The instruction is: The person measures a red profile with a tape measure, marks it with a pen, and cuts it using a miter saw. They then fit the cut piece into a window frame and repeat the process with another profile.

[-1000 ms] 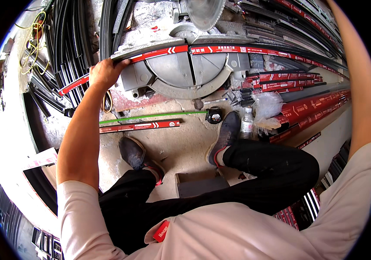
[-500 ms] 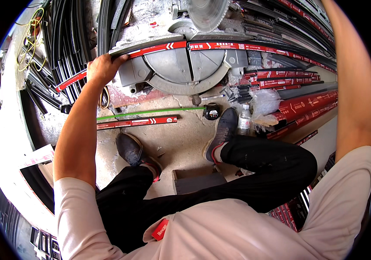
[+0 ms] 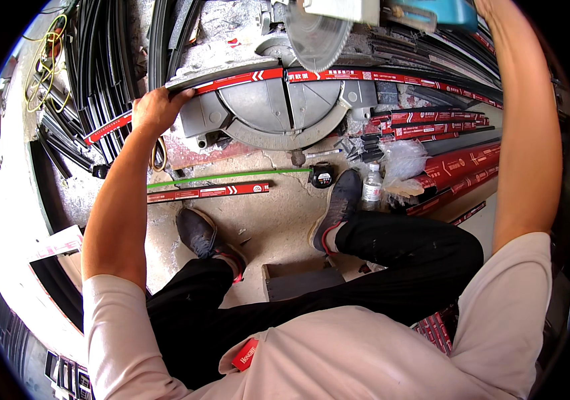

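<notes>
On the far side of the floor, across the grey miter saw table (image 3: 278, 110), lies a long dark strip with red film (image 3: 245, 79), running from the left clear over to the right under the raised saw blade (image 3: 315, 30). The person's left hand (image 3: 155, 110) is clamped down on the strip just left of the table, fingers curled over its top edge, pinning it against the fence. The right arm reaches up and far to the right toward the saw head (image 3: 425, 10); the right hand itself is cut off at the top of the picture, so whether it is closed on the handle cannot be told. This looks like the line-up before a cut: strip seated, blade up and clear of it. The next move calls for a firm hold with the left hand kept well left of the blade slot, and a steady pull down on the saw head. Nearer in, a loose red-film strip (image 3: 208, 192) and a green-edged one (image 3: 232, 177) lie on the concrete, a tape measure (image 3: 323, 177) and a water bottle (image 3: 372, 190) beside the shoes.
</notes>
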